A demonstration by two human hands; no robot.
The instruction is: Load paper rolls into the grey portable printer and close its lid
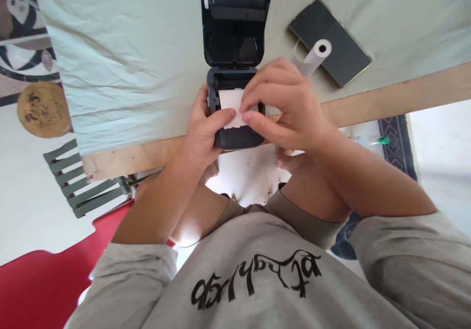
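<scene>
Left fingers closed round black case, right fingers bunched at paper, grip unclear, at wooden edge

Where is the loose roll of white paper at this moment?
In the head view, the roll is on the right side of the cloth, overlapping the phone's left part, just beyond the right hand.
</scene>
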